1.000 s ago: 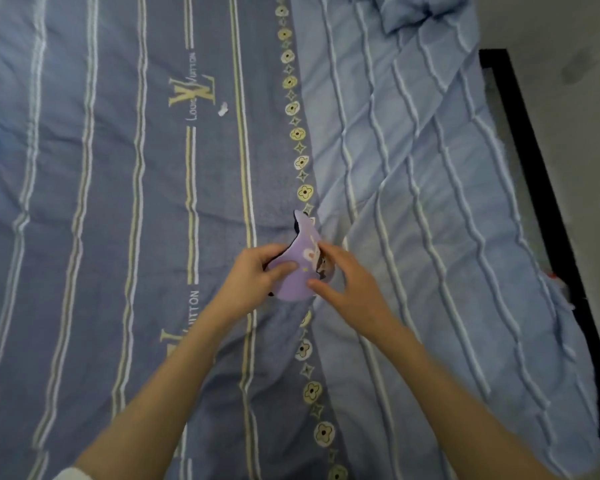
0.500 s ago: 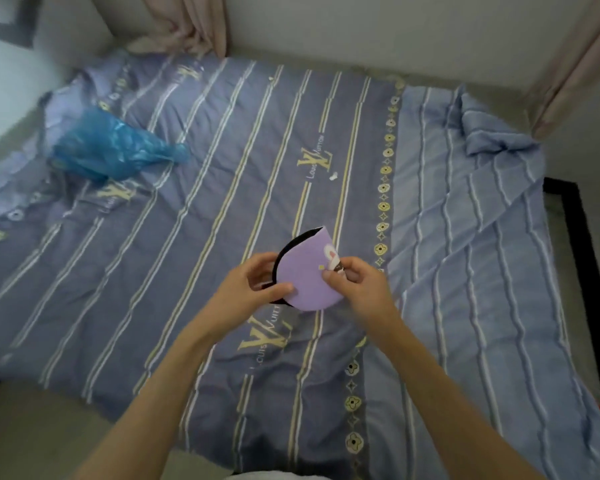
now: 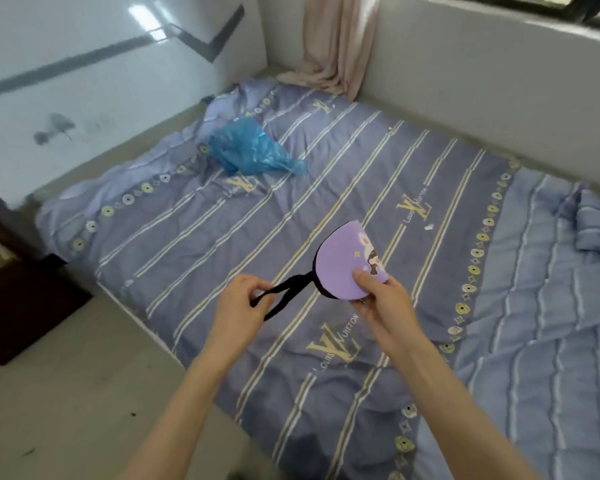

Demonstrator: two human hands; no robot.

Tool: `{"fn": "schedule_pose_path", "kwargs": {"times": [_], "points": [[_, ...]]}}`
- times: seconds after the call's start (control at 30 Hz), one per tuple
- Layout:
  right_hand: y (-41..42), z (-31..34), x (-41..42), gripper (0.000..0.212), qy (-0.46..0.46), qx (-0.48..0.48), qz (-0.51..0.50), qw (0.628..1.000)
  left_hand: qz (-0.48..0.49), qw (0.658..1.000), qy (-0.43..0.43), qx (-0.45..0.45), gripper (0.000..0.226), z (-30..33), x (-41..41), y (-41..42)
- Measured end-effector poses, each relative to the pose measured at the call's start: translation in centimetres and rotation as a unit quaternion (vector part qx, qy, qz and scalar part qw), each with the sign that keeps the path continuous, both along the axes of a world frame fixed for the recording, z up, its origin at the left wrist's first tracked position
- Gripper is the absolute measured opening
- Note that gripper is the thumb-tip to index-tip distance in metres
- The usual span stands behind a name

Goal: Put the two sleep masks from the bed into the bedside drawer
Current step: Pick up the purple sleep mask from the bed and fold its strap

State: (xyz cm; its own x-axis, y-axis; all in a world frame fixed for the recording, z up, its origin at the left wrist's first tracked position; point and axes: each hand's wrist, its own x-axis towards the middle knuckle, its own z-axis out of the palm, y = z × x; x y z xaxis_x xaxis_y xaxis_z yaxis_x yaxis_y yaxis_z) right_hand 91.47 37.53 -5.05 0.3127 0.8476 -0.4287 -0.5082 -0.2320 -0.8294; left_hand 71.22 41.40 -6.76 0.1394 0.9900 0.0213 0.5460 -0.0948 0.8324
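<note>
Held up above the near part of the striped blue-grey quilt [image 3: 326,188], clear of the fabric: one folded purple sleep mask with a cartoon print and black edge [image 3: 343,268]. Right hand [image 3: 383,303] closed on its lower right corner, thumb on the printed face, other fingers behind. Left hand [image 3: 241,306] closed in a pinch on the mask's black elastic strap [image 3: 284,294], pulled out to the left as a loop.

Progress, as a judgement: only the first part done. One mask lifted from the bed, not yet in any drawer. Second mask not to be seen anywhere on the quilt; perhaps folded together with the first one, but impossible to tell. A dark wooden bedside cabinet [image 3: 18,292] at the far left on the floor, partly cut by the edge; its drawer not clearly visible, open or closed unknown. Still left: carrying to the left, opening the drawer if needed, placing both masks inside.

Orientation: mask folded to a half-round shape, curved edge to the left and up, printed side facing the camera. Long axis from the strap at the left to the right hand, running left to right, slightly tilted.

A crumpled blue plastic bag [image 3: 253,150] far on the quilt, well apart.
</note>
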Motion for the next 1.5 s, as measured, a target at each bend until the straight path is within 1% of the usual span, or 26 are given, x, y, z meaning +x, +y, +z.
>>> {"fn": "schedule_pose_path", "kwargs": {"times": [0.07, 0.13, 0.23, 0.3, 0.33, 0.37, 0.4, 0.43, 0.47, 0.5, 0.53, 0.57, 0.6, 0.63, 0.67, 0.7, 0.83, 0.9, 1.03, 1.07, 1.13, 1.2, 1.3, 1.37, 1.43, 1.5], "points": [[0.6, 0.6, -2.4, 0.012, -0.028, 0.004, 0.012, 1.0, -0.002, 1.0, 0.026, 0.006, 0.007, 0.7, -4.0, 0.3], [1.3, 1.0, -5.4, 0.011, -0.042, 0.009, 0.024, 0.999, -0.024, 0.998, 0.048, 0.019, 0.007, 1.6, -8.4, 0.2], [2.7, 1.5, -11.3, 0.01, -0.033, 0.012, 0.048, 0.998, -0.039, 0.993, 0.085, 0.067, 0.024, 3.0, -15.6, -0.4], [3.7, 1.6, -16.2, 0.011, -0.019, 0.012, 0.074, 0.997, -0.036, 0.99, 0.118, 0.074, 0.026, 3.9, -20.6, -1.1], [4.2, 1.6, -18.7, 0.012, -0.008, 0.012, 0.088, 0.996, -0.032, 0.99, 0.115, 0.07, 0.026, 4.4, -23.1, -1.6], [4.7, 1.7, -21.2, 0.013, 0.005, 0.012, 0.104, 0.994, -0.022, 0.994, 0.084, 0.06, 0.025, 5.0, -25.5, -2.1], [5.3, 1.8, -23.5, 0.014, 0.019, 0.013, 0.122, 0.992, -0.003, 0.999, 0.021, 0.045, 0.023, 5.7, -27.6, -2.7], [5.9, 1.9, -25.7, 0.015, 0.03, 0.011, 0.142, 0.989, 0.021, 0.997, -0.072, 0.032, 0.024, 6.6, -29.7, -3.4], [6.5, 2.0, -27.9, 0.016, 0.039, 0.01, 0.163, 0.986, 0.043, 0.981, -0.187, 0.024, 0.027, 7.5, -31.7, -4.0], [7.1, 2.1, -29.9, 0.017, 0.048, 0.011, 0.187, 0.981, 0.057, 0.948, -0.313, 0.017, 0.028, 8.3, -33.5, -4.4], [7.5, 2.2, -32.0, 0.02, 0.058, 0.015, 0.213, 0.975, 0.061, 0.902, -0.427, 0.009, 0.029, 8.9, -35.2, -4.7], [7.9, 2.3, -33.9, 0.023, 0.07, 0.02, 0.239, 0.968, 0.068, 0.855, -0.515, 0.0, 0.031, 9.3, -36.7, -4.8], [8.3, 2.4, -35.8, 0.024, 0.08, 0.029, 0.264, 0.961, 0.085, 0.818, -0.569, -0.003, 0.034, 9.6, -38.1, -4.9], [8.6, 2.5, -37.7, 0.023, 0.085, 0.042, 0.288, 0.953, 0.113, 0.797, -0.593, 0.0, 0.039, 9.8, -39.3, -4.8], [8.9, 2.5, -39.5, 0.021, 0.085, 0.056, 0.311, 0.945, 0.145, 0.789, -0.597, 0.007, 0.044, 9.9, -40.4, -4.7], [9.2, 2.6, -41.2, 0.019, 0.084, 0.069, 0.332, 0.937, 0.176, 0.791, -0.585, 0.013, 0.047, 9.9, -41.4, -4.4], [11.4, 2.8, -47.2, 0.018, 0.072, 0.098, 0.404, 0.906, 0.264, 0.836, -0.481, 0.014, 0.047, 9.7, -45.5, -2.5], [13.0, 2.9, -49.7, 0.02, 0.078, 0.111, 0.416, 0.899, 0.277, 0.837, -0.472, -0.008, 0.05, 9.5, -47.9, -0.9], [17.8, 3.6, -54.7, 0.027, 0.116, 0.13, 0.411, 0.895, 0.262, 0.833, -0.484, -0.062, 0.048, 9.4, -51.9, 3.0], [19.1, 3.8, -56.0, 0.028, 0.123, 0.135, 0.417, 0.89, 0.271, 0.831, -0.481, -0.071, 0.049, 9.4, -52.8, 4.2], [21.9, 4.4, -58.6, 0.023, 0.117, 0.148, 0.434, 0.881, 0.296, 0.834, -0.458, -0.09, 0.042, 9.4, -54.4, 6.8], [24.5, 4.9, -60.9, 0.019, 0.066, 0.175, 0.455, 0.871, 0.303, 0.855, -0.409, -0.098, 0.037, 9.3, -56.1, 9.2], [27.9, 5.2, -63.7, 0.014, -0.097, 0.241, 0.474, 0.841, 0.307, 0.889, -0.331, -0.075, 0.04, 9.5, -59.1, 12.0], [29.7, 4.8, -65.2, 0.015, -0.174, 0.263, 0.485, 0.815, 0.307, 0.906, -0.287, -0.054, 0.04, 9.9, -61.0, 13.5], [31.5, 4.4, -67.1, 0.017, -0.198, 0.259, 0.505, 0.799, 0.302, 0.916, -0.258, -0.044, 0.036, 10.0, -62.7, 15.4], [33.3, 4.0, -69.2, 0.018, -0.207, 0.256, 0.53, 0.782, 0.315, 0.917, -0.241, -0.037, 0.032, 9.7, -64.4, 17.4]]}}
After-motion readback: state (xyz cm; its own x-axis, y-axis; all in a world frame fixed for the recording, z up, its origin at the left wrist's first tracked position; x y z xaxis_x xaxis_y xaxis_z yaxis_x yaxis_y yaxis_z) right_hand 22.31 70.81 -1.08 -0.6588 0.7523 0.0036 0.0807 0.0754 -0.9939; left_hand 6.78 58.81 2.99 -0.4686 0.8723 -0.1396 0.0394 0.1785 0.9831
